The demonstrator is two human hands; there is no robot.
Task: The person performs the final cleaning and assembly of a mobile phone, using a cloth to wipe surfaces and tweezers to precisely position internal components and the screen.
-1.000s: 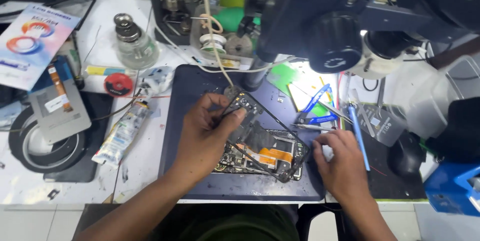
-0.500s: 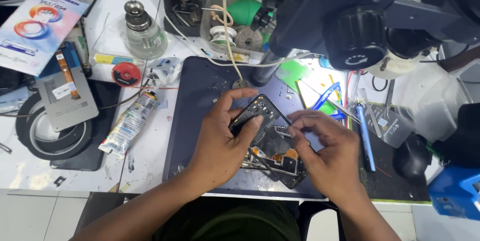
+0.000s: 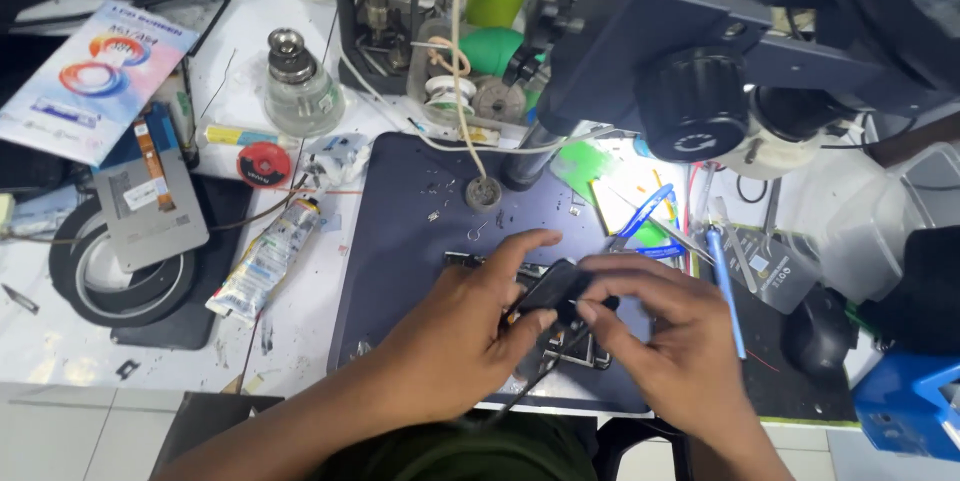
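My left hand (image 3: pixel 465 336) and my right hand (image 3: pixel 665 341) meet over a dark blue work mat (image 3: pixel 400 241). Both pinch a small flat black part (image 3: pixel 552 286), lifted a little above the mat and partly hidden by my fingers. Under my hands lies an opened phone frame (image 3: pixel 575 351) with exposed metal and circuitry, mostly covered by the hands. A thin black cable (image 3: pixel 535 381) trails from under my hands toward the mat's front edge.
A large black microscope (image 3: pixel 690 91) hangs over the mat's far right side. A glue tube (image 3: pixel 265 261), a glass bottle (image 3: pixel 295 86), a red disc (image 3: pixel 263 163) and a tape roll (image 3: pixel 95 271) lie left. Tweezers and a blue pen (image 3: pixel 725 286) lie right, near a blue box (image 3: pixel 905 406).
My hands have drawn closer together and toward the mat's front. The black part that my left hand held over the phone is now pinched between both hands.
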